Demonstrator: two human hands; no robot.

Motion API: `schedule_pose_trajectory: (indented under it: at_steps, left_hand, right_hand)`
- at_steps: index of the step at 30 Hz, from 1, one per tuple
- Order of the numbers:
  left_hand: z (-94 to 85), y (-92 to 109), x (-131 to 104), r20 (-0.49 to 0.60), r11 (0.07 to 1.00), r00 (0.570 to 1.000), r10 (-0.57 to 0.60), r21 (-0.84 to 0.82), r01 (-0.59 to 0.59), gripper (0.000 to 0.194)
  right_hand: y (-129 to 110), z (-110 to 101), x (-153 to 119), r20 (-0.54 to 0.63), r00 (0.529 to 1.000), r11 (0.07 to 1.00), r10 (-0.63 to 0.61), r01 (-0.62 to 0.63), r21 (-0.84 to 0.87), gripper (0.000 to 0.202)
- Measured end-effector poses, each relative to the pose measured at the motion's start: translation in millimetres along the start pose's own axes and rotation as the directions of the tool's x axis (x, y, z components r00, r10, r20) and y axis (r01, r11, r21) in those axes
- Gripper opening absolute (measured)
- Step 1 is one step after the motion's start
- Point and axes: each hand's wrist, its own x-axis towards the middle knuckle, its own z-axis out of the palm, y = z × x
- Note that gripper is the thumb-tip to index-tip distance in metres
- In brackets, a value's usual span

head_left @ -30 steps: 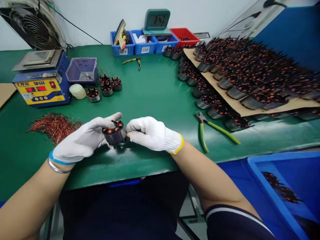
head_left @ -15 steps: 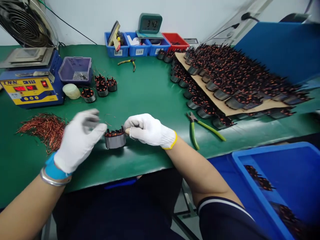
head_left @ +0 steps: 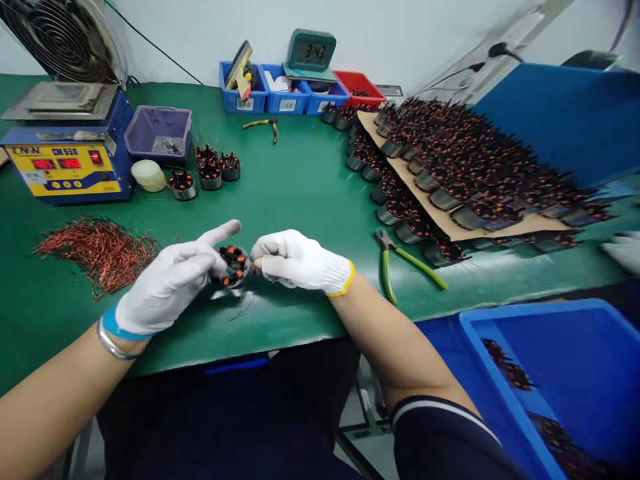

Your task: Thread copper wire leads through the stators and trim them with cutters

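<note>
A ring-shaped copper-wound coil is tilted between my two gloved hands, its windings facing me, above the green table's front part. My left hand grips its left side, with the index finger stretched out above it. At the coil's right edge, the thumb and fingers of my right hand are pinched together; what they hold is too small to make out. Thin wire ends show just below the coil.
Red wire pieces lie at left, near several coils and a purple box. Green-handled cutters lie right of my hands. Many coils are stacked on cardboard. A blue bin stands lower right; another person's gloved hand shows at the right edge.
My left hand has moved right and closed on the coil, which has turned from upright to tilted with its open face showing. Another person's gloved hand has appeared at the right edge.
</note>
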Motion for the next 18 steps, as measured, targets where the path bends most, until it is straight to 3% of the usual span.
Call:
schedule_pose_trajectory:
  at_steps: [2,3,6,7,8,10,11,12,13,14,15,16,17,18]
  left_hand:
    - [3.3,-2,-3,-0.044,0.924,0.981,0.191,0.344,-0.165,0.040]
    - [5.3,-4,-4,-0.006,0.822,0.949,0.314,0.501,-0.269,0.041]
    - [10.3,-10,-8,0.223,0.432,0.777,0.589,0.726,-0.536,0.033]
    - [11.4,-11,-9,0.263,0.369,0.733,0.627,0.728,-0.577,0.033]
    - [12.2,-12,-9,0.240,0.377,0.708,0.664,0.710,-0.594,0.037]
    - [12.6,-12,-7,0.000,0.570,0.707,0.707,0.592,-0.570,0.046]
    - [12.0,-12,-5,-0.178,0.717,0.741,0.648,0.471,-0.514,0.046]
    - [10.8,-11,-2,-0.338,0.854,0.791,0.510,0.310,-0.418,0.043]
    - [9.1,-10,2,-0.419,0.955,0.858,0.296,0.131,-0.265,0.040]
    - [6.9,-8,6,-0.384,0.999,0.923,0.027,-0.030,-0.042,0.042]
    - [4.5,-8,10,-0.242,0.965,0.937,-0.252,-0.133,0.226,0.049]
    - [2.2,-7,13,-0.050,0.870,0.876,-0.480,-0.156,0.468,0.058]
    - [0.2,-7,15,0.131,0.763,0.772,-0.622,-0.118,0.635,0.065]
    - [-1.3,-7,16,0.260,0.693,0.683,-0.683,-0.063,0.718,0.069]
  right_hand:
    - [0,1,0,0.058,0.997,0.999,0.042,-0.044,0.019,0.013]
    - [0,2,0,0.076,0.995,0.998,0.061,-0.063,0.020,0.013]
    - [-1,2,-1,0.083,0.994,0.995,0.077,-0.082,0.058,0.012]
    - [-2,2,-2,0.074,0.995,0.994,0.063,-0.069,0.083,0.013]
    - [-3,2,-3,0.056,0.998,0.993,0.038,-0.044,0.108,0.014]
    - [-4,2,-4,0.002,0.999,0.990,-0.034,0.033,0.140,0.016]
    - [-5,1,-5,-0.026,0.997,0.988,-0.068,0.071,0.137,0.016]
    - [-5,1,-5,-0.048,0.995,0.988,-0.093,0.098,0.119,0.015]
    - [-4,2,-5,-0.061,0.992,0.989,-0.110,0.115,0.088,0.014]
    - [-3,2,-4,-0.068,0.991,0.992,-0.119,0.122,0.045,0.014]
    - [-2,2,-3,-0.072,0.990,0.992,-0.123,0.122,-0.009,0.013]
    - [-1,3,-2,-0.078,0.989,0.990,-0.126,0.121,-0.068,0.013]
    - [0,3,-2,-0.087,0.988,0.985,-0.131,0.119,-0.127,0.014]
    - [1,4,-1,-0.100,0.986,0.976,-0.136,0.116,-0.185,0.014]
